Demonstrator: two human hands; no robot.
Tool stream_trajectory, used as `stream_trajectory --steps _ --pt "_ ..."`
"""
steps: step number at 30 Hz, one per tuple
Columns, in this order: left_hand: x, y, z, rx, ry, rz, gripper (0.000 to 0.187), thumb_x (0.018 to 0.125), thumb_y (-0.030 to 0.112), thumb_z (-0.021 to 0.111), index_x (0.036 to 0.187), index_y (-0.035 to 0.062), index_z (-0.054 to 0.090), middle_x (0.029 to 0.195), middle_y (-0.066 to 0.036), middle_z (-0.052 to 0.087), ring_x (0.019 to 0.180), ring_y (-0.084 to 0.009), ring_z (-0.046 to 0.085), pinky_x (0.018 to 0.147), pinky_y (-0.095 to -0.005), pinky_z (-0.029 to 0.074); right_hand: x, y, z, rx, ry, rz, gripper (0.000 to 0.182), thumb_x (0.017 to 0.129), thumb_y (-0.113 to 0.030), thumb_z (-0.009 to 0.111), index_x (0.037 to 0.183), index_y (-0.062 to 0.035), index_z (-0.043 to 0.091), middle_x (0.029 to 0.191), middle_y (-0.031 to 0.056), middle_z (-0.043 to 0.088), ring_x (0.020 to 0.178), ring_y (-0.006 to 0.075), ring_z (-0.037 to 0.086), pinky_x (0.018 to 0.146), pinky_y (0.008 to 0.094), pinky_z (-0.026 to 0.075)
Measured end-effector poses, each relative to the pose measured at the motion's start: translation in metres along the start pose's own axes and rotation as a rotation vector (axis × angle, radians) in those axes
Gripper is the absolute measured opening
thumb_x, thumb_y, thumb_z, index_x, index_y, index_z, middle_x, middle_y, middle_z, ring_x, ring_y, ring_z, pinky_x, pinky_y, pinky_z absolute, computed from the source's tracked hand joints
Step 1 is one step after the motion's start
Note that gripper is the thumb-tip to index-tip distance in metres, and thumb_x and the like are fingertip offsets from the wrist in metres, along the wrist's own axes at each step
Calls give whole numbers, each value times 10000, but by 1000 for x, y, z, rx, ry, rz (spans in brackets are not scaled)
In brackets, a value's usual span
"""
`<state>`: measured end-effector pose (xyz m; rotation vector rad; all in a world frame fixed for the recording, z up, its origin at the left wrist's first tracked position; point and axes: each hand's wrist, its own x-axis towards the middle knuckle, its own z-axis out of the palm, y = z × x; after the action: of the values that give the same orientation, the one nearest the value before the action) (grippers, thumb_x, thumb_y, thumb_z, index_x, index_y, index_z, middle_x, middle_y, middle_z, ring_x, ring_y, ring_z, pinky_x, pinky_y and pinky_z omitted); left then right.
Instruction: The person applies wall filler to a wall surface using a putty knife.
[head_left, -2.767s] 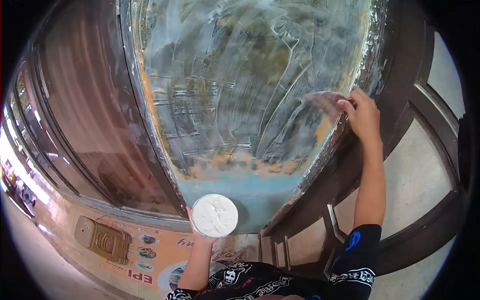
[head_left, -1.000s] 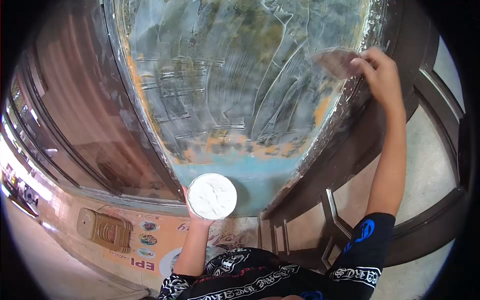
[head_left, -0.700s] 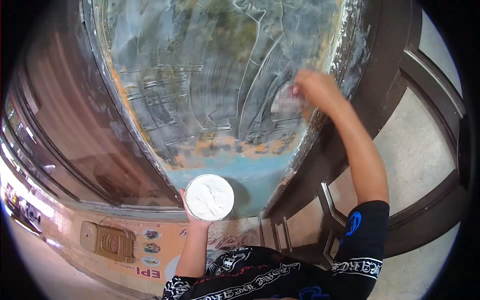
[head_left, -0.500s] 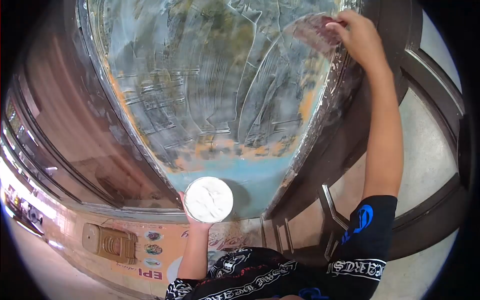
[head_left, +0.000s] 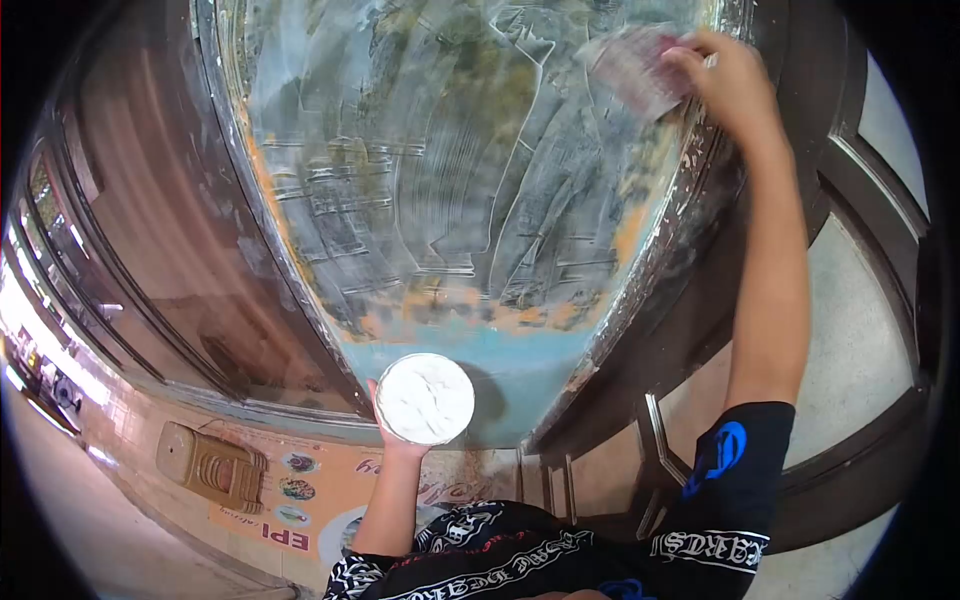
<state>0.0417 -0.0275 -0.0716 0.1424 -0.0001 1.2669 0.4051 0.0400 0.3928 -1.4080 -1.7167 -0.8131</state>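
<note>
My left hand (head_left: 403, 442) holds a round tub (head_left: 426, 399) of white paste from below and its left side; most of the fingers are hidden under it. At the upper right, my right hand (head_left: 722, 78) grips a flat, reddish scraper (head_left: 641, 72) smeared with white. The blade lies against or very near a tall panel (head_left: 420, 180), close to its right edge; exact contact is hard to tell. Grey-green streaks and white ridges cover the panel, with orange patches and a plain light-blue strip along its lower part.
Dark wooden frames (head_left: 690, 220) with chipped white specks border the panel. Glossy brown panelling (head_left: 150, 200) stands at the left. Below it are a stack of tan plastic stools (head_left: 210, 468) and an orange printed banner (head_left: 300, 492). Dark framed panels (head_left: 850, 300) are at the right.
My right hand and the scraper have shifted slightly down, and the blade has tilted. The whole view has moved a little, with the panel appearing further right.
</note>
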Motion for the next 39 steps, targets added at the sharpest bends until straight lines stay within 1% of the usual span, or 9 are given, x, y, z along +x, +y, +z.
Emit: stream_trajectory --steps 3,5,12,18,21,23,30,36,39 --pt "0 3 -5 13 -24 20 843 899 740 416 1430 90 488 1411 -146 550 1269 -385 535 1066 -580 420 10 12 -31 130 -34 -39 286 874 -266 735 931 11 689 773 104 682 688 223 607 726 300 482" --pt "0 -1 -3 21 22 43 882 884 761 419 1416 61 492 1400 -160 552 1249 -384 549 1042 -569 447 -15 -13 -13 392 -220 -111 260 868 -245 735 908 7 688 781 93 667 698 213 600 714 302 478" --pt "5 -13 4 48 8 -6 876 891 759 405 1415 64 494 1400 -158 552 1251 -383 546 1046 -565 444 -88 -76 97 12 -435 -285 182 861 -263 699 925 -93 710 984 113 696 946 359 656 797 460 521" --pt "-7 1 -8 23 78 127 834 897 742 414 1418 98 502 1417 -134 546 1271 -380 529 1066 -576 417 22 2 2 55 93 -59 212 873 -280 707 954 -88 749 958 120 712 924 317 678 772 423 522" --pt "-14 6 -7 -1 74 163 825 898 740 414 1417 104 505 1416 -127 549 1277 -373 526 1073 -572 412 39 29 -34 79 37 -30 318 902 -307 732 911 9 694 736 8 664 710 73 602 677 250 470" --pt "-13 5 -10 5 99 169 818 896 740 418 1415 113 508 1416 -121 550 1281 -372 523 1075 -569 410 15 -7 -22 400 -226 -106 233 867 -287 722 989 -90 745 930 127 715 907 315 684 785 396 517" --pt "5 -6 -1 -6 7 84 889 880 764 421 1416 57 490 1390 -153 561 1235 -372 558 1048 -549 445 -41 -90 78 57 -196 -295 239 819 -301 759 921 -88 723 924 125 698 891 374 648 793 437 510" --pt "2 0 -4 46 21 98 861 884 754 424 1412 78 501 1394 -148 562 1247 -385 547 1037 -586 435 65 22 -24 -62 153 18 381 862 -363 739 991 -5 726 809 143 725 752 227 703 717 342 519" --pt "-3 2 1 12 0 89 829 883 742 434 1414 110 509 1403 -135 559 1265 -394 529 1046 -617 407 52 29 -40 289 132 17 354 891 -330 729 973 14 721 831 51 706 762 115 633 726 278 492"
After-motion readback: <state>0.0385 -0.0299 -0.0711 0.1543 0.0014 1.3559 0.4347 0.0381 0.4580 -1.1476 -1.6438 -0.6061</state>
